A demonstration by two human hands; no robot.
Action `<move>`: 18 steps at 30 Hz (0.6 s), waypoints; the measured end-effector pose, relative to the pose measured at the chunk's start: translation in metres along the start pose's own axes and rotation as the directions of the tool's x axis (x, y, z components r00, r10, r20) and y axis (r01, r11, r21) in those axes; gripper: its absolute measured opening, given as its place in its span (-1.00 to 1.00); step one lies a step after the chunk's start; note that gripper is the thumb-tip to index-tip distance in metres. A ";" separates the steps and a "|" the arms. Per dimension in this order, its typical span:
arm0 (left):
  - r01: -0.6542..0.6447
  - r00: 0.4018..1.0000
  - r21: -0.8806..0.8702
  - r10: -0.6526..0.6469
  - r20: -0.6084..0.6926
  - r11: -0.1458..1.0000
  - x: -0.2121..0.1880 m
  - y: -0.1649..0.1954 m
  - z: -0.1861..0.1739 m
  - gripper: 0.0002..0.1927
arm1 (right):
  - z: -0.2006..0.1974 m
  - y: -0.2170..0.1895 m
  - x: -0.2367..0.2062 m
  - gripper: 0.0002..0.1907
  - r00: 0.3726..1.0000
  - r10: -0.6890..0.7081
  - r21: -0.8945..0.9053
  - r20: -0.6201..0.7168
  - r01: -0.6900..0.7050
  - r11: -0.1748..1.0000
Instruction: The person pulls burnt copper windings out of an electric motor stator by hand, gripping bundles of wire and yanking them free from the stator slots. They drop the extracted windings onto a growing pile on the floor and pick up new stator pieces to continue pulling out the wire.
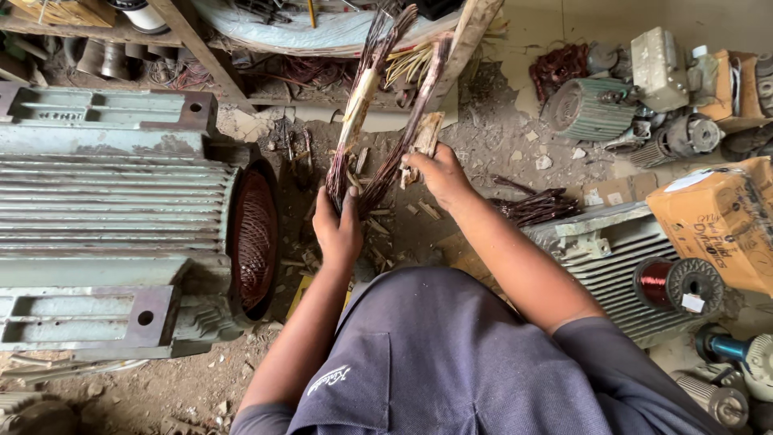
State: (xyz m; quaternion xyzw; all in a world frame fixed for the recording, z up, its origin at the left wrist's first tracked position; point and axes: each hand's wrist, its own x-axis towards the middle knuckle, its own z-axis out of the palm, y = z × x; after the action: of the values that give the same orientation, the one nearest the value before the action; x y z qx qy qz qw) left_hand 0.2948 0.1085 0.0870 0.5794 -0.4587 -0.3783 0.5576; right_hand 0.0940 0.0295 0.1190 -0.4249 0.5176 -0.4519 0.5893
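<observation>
Two bare hands are gripping a V-shaped bundle of burnt copper winding wire (pixel 378 105) beside the large green motor stator (pixel 121 217): left hand (pixel 338 229) is clamping its lower bend, right hand (pixel 439 173) is pinching insulation paper (pixel 425 135) on the right leg, above the dirty floor (pixel 499 129).

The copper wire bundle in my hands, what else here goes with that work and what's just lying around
In hand:
- copper wire bundle, gripped at its base by the left hand
- paper strip on one branch, pinched by the right hand

Lying about:
- large green motor housing
- loose wire pile
- red wire spool
- cardboard box
- small motors
</observation>
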 end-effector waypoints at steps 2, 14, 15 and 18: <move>0.034 0.998 -0.142 -0.027 0.051 0.989 0.003 -0.001 -0.001 -0.70 | 0.001 -0.004 -0.003 -0.73 1.000 0.020 0.005 -0.020 -0.020 1.000; 0.483 0.876 -0.516 -0.387 0.289 0.707 0.000 -0.008 -0.002 -0.74 | 0.001 -0.002 -0.009 -0.78 0.996 -0.057 -0.035 0.063 0.059 0.998; 0.440 0.898 -0.460 -0.369 0.239 0.771 -0.001 -0.007 -0.001 -0.73 | 0.004 -0.002 -0.010 -0.79 0.997 -0.072 -0.073 0.042 0.075 0.995; 0.280 0.959 -0.185 -0.264 0.104 0.942 -0.008 -0.007 0.000 -0.72 | 0.012 0.001 -0.014 -0.80 0.995 -0.090 -0.227 -0.033 0.081 0.971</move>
State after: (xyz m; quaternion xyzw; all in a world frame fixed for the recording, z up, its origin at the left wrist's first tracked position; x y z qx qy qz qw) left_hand 0.2928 0.1162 0.0797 0.5635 -0.3557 -0.5177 0.5366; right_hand 0.1057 0.0434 0.1224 -0.5012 0.5592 -0.4242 0.5061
